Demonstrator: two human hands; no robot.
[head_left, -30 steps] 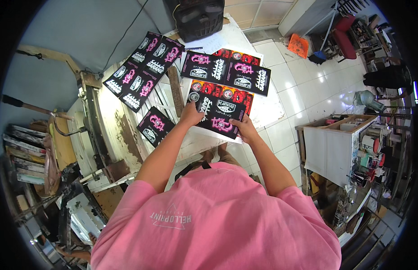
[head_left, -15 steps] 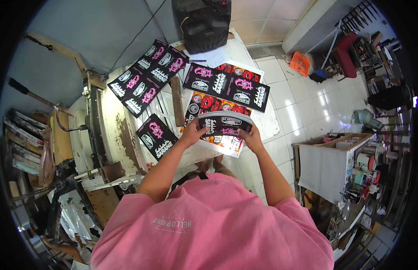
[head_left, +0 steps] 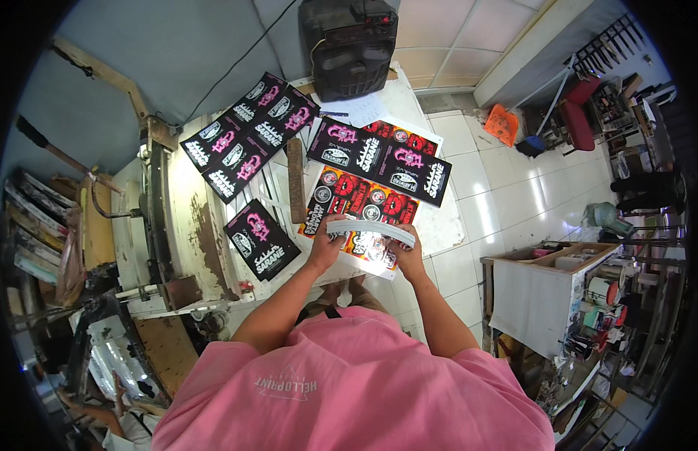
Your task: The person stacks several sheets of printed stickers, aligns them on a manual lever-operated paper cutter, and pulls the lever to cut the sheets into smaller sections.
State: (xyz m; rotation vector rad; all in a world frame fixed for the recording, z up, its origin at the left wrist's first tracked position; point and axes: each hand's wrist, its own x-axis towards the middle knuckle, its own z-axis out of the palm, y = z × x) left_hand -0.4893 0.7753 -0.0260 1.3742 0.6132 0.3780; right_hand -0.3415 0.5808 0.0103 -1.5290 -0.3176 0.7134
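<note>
Sheet stack [head_left: 370, 227], now tipped edge-on, left hand [head_left: 325, 247] and right hand [head_left: 411, 256] gripping its ends

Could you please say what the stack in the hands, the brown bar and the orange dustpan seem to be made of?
Stack: probably paper or card, as its pale, bowed edge shows fine layers; finish hidden.
Brown bar: likely unpolished wood, from its rough, blotchy surface.
Orange dustpan: apparently plastic, given its bright colour; finish unclear.

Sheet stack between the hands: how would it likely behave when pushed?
The sheet stack probably flexes, since it bows smoothly between the left hand and right hand. Visible layering suggests it could fan apart; its thickness hints at some weight.
</note>
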